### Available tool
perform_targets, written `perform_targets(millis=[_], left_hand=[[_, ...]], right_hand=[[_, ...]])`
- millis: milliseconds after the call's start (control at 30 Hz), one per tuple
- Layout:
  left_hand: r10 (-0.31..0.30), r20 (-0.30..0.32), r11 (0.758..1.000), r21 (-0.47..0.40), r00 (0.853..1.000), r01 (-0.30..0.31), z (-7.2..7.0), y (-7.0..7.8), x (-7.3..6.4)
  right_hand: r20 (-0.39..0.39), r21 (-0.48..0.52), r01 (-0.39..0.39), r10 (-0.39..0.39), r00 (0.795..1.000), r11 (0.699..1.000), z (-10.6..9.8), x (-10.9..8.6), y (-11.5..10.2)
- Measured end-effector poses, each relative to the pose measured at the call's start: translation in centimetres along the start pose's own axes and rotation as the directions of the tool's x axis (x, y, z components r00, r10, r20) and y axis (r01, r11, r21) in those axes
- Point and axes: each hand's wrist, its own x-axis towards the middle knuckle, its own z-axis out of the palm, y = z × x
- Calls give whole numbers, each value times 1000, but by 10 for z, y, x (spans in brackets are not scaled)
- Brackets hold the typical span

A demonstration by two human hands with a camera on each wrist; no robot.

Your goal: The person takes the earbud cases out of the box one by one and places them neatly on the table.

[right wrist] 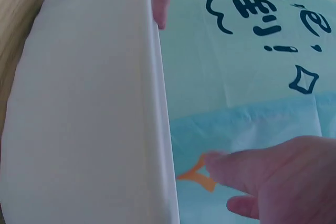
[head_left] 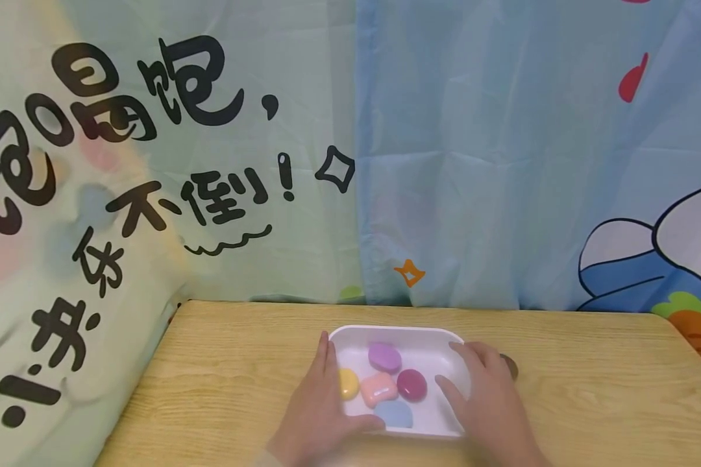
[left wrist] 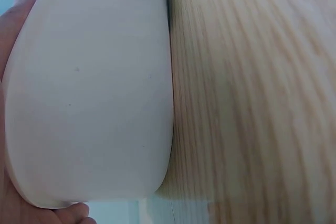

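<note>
A white rectangular tray with rounded corners sits on the wooden table. Inside lie smooth coloured pieces: a purple one, a yellow one, a pink one, a round magenta one and a light blue one. My left hand grips the tray's left end, thumb over the front rim and fingers along the left side. In the left wrist view, the tray's wall fills the span of that hand. Over the right end hovers my right hand, thumb and fingers spread apart.
A dark brown rounded thing shows partly behind my right hand. The wooden table extends to both sides. Behind it hangs a printed cloth with large black lettering on its left part.
</note>
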Motion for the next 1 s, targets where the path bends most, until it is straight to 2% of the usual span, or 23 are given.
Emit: perform_targets(millis=[267, 500, 667, 1000], left_hand=[[14, -10, 1000, -4, 1000, -14, 0, 0, 1], [12, -12, 1000, -9, 1000, -12, 0, 0, 1], [6, -11, 1000, -10, 1000, -6, 0, 0, 0], [11, -8, 1000, -6, 1000, -11, 0, 0, -1]], right_hand=[[79, -9, 17, -16, 997, 1000, 9, 2, -14], [52, -39, 91, -89, 995, 995, 18, 2, -14], [92, -78, 80, -73, 993, 994, 23, 4, -15], [135, -99, 132, -118, 984, 986, 33, 13, -18]])
